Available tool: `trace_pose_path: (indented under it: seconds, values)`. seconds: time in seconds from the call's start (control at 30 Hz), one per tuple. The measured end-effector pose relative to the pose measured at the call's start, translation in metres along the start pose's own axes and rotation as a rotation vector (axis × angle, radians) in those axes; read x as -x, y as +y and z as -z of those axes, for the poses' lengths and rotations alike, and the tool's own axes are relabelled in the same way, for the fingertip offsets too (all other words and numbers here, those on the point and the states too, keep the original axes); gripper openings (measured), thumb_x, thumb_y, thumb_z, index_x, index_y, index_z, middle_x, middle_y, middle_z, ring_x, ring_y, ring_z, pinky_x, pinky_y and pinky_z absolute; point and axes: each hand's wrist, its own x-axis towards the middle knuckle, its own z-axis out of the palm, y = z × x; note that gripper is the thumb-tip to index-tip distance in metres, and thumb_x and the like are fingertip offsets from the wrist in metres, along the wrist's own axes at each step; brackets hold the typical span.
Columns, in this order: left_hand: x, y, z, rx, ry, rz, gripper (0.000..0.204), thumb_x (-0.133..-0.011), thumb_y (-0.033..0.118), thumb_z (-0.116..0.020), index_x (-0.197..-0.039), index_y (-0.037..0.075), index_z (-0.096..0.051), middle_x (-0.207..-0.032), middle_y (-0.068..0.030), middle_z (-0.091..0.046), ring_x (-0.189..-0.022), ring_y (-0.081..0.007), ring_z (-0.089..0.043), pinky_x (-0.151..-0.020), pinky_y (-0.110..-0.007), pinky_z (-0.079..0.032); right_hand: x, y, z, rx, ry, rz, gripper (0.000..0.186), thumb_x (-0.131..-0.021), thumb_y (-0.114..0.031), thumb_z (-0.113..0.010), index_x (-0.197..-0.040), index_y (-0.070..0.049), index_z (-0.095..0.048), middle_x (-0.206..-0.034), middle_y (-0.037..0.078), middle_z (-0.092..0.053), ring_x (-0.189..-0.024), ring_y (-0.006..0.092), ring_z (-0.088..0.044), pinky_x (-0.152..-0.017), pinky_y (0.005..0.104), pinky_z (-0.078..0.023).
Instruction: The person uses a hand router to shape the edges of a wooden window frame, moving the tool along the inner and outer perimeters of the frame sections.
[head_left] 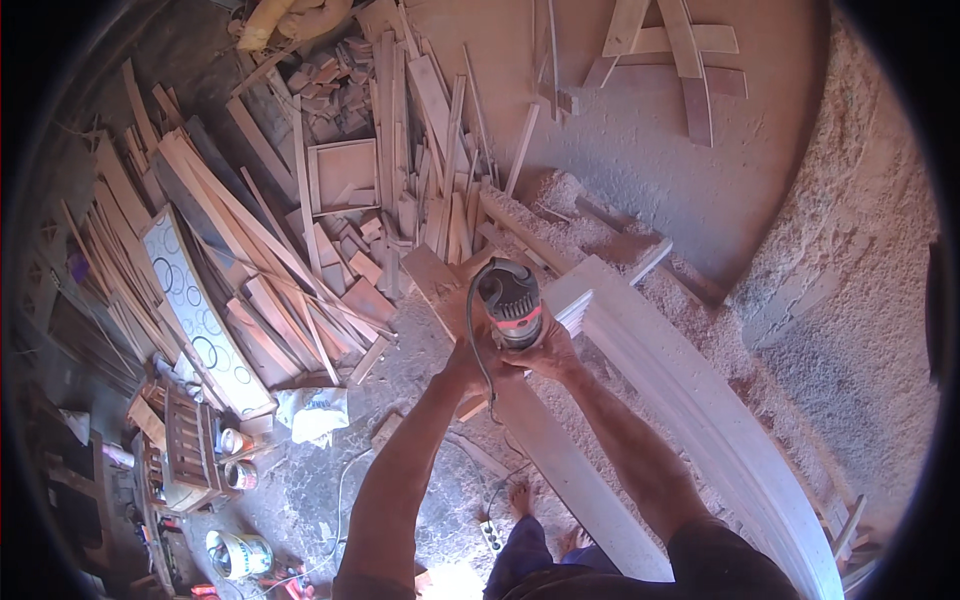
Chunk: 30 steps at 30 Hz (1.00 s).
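Observation:
A handheld electric router (512,305) with a dark ribbed top and a red band stands upright on a long wooden board (575,480). My right hand (552,352) is closed around the right side of its base. On the other side my left hand (465,368) grips the base low down, its fingers partly hidden by the tool and the cord. The grey power cord (472,320) loops from the router's top down past my left wrist. Beneath the base, the cutter and the board's edge are hidden. The board's far end (437,283) shows beyond the router.
To the right lies a stack of long, curved pale boards (690,380). Wood offcuts (340,90) and strips pile up at the far left. Sawdust (840,260) heaps along the right. A power strip (490,535) sits near my foot, and a white bucket (238,553) stands lower left.

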Motion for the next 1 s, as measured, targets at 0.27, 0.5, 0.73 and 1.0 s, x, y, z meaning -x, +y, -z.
trace_pose_path:
  seconds: [0.27,0.5,0.73,1.0]
  values:
    - [0.037,0.015,-0.007,-0.14,0.061,0.06,0.068,-0.079,0.033,-0.084,-0.14,0.011,-0.062,-0.142,-0.0139,-0.063,-0.137,-0.031,-0.057,-0.12,-0.044,-0.041,-0.003,0.006,-0.008,-0.161,-0.234,0.083,0.088,-0.06,-0.018,-0.097,-0.136,-0.012,-0.054,-0.124,0.004,-0.068,-0.116,0.0178,-0.064,-0.104,0.0349,-0.051]
    - [0.058,0.024,-0.032,-0.263,-0.008,0.095,0.061,-0.087,0.03,-0.077,-0.146,0.025,-0.062,-0.151,-0.0131,-0.057,-0.144,-0.0324,-0.05,-0.127,-0.043,-0.031,0.018,-0.012,0.004,-0.126,-0.331,-0.016,0.091,-0.058,-0.02,-0.096,-0.138,-0.011,-0.053,-0.126,0.006,-0.068,-0.118,0.0184,-0.063,-0.106,0.0348,-0.05]
    - [0.087,0.078,-0.068,-0.099,0.059,0.106,0.061,-0.089,0.027,-0.076,-0.147,0.027,-0.061,-0.157,-0.0179,-0.046,-0.146,-0.0343,-0.047,-0.129,-0.043,-0.029,0.063,-0.002,0.029,-0.03,-0.351,0.054,0.096,-0.059,-0.024,-0.095,-0.142,-0.009,-0.051,-0.127,0.008,-0.068,-0.12,0.0201,-0.063,-0.109,0.0352,-0.049]
    - [0.113,0.132,-0.089,0.096,0.092,0.193,0.059,-0.089,0.03,-0.074,-0.147,0.027,-0.061,-0.156,-0.0187,-0.048,-0.145,-0.0336,-0.047,-0.127,-0.044,-0.031,0.118,-0.025,0.051,-0.082,-0.34,-0.01,0.082,-0.062,-0.015,-0.095,-0.135,-0.012,-0.059,-0.124,0.002,-0.071,-0.114,0.0133,-0.064,-0.104,0.0336,-0.052]
